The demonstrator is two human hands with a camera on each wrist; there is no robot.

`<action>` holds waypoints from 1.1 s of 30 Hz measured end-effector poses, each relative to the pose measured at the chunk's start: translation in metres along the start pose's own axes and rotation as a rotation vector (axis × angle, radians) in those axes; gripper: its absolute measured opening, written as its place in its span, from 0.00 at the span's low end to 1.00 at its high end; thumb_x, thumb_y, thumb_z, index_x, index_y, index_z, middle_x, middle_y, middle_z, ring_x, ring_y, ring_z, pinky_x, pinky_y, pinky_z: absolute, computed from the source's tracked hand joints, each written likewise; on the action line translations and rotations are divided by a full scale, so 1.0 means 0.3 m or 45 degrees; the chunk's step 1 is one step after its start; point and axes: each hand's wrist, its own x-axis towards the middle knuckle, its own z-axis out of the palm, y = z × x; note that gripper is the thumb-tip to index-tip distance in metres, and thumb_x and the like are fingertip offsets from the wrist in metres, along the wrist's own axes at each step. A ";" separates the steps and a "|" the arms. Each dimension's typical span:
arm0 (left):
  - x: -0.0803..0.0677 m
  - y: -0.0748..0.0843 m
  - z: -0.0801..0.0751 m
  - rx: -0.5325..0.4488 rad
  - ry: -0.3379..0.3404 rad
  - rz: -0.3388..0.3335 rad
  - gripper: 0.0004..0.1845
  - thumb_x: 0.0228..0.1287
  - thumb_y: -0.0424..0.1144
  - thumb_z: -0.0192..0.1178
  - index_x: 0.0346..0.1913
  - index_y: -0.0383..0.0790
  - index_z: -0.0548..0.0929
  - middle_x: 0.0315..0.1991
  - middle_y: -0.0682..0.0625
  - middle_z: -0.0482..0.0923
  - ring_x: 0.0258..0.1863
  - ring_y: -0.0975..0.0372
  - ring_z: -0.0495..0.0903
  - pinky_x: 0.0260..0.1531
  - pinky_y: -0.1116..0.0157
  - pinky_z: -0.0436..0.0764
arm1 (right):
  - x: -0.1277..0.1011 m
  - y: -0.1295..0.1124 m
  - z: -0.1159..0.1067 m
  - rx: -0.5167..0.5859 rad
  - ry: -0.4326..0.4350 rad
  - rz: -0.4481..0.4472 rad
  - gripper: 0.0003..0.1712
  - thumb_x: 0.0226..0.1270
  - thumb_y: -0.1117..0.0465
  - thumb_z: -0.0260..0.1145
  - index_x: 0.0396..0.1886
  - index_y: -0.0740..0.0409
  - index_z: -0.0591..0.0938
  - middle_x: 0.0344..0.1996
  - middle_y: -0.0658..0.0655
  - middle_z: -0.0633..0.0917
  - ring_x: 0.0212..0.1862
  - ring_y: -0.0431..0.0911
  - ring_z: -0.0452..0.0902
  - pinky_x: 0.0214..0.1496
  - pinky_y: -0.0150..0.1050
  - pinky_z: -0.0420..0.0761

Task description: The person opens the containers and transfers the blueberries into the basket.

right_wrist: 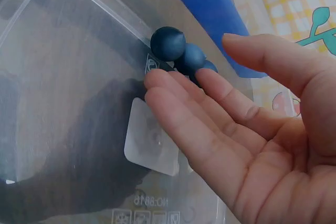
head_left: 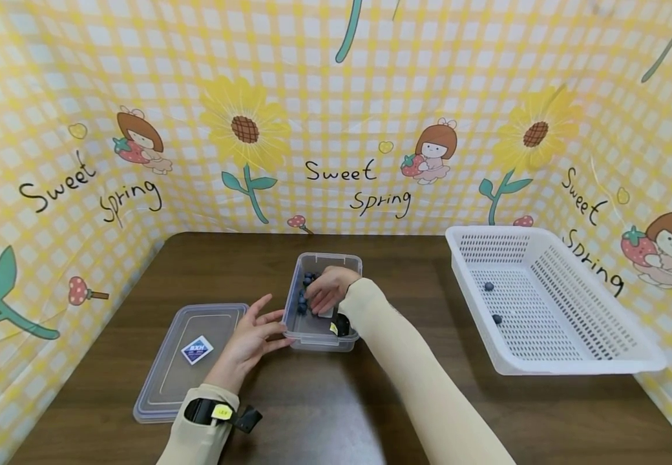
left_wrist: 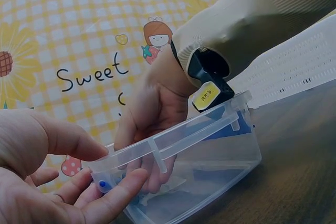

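A clear lidless plastic container (head_left: 320,344) stands mid-table, with several dark blueberries (head_left: 302,307) along its left wall. My right hand (head_left: 331,289) reaches down inside it. In the right wrist view the fingers (right_wrist: 181,129) stretch nearly straight towards the blueberries (right_wrist: 168,44), thumb apart, and nothing shows in the palm. A pale rounded patch (right_wrist: 149,137) lies on the container floor by the fingertips. My left hand (head_left: 249,339) touches the container's left side with spread fingers. In the left wrist view its fingertips rest at the container's rim (left_wrist: 184,135).
On the left lies a flat translucent lid (head_left: 167,387) with a blue-and-white diamond label (head_left: 197,349). A white perforated basket (head_left: 580,367) stands at right, holding two blueberries (head_left: 489,286). A yellow checked cloth (head_left: 336,129) walls the back and sides of the brown table (head_left: 313,407).
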 end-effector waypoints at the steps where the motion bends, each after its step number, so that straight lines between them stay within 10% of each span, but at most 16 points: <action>1: 0.000 0.002 0.000 -0.003 -0.004 0.002 0.44 0.66 0.16 0.49 0.79 0.38 0.40 0.59 0.34 0.63 0.37 0.61 0.80 0.43 0.52 0.86 | 0.001 -0.002 0.002 -0.007 0.005 -0.002 0.12 0.67 0.69 0.64 0.44 0.76 0.82 0.37 0.71 0.86 0.38 0.57 0.86 0.47 0.47 0.86; 33: -0.002 -0.005 0.000 -0.014 0.014 0.003 0.45 0.64 0.16 0.49 0.79 0.37 0.41 0.56 0.37 0.67 0.37 0.60 0.81 0.42 0.52 0.86 | 0.056 0.002 0.052 -0.149 0.041 0.024 0.05 0.57 0.74 0.69 0.28 0.76 0.85 0.22 0.66 0.85 0.22 0.50 0.84 0.32 0.40 0.87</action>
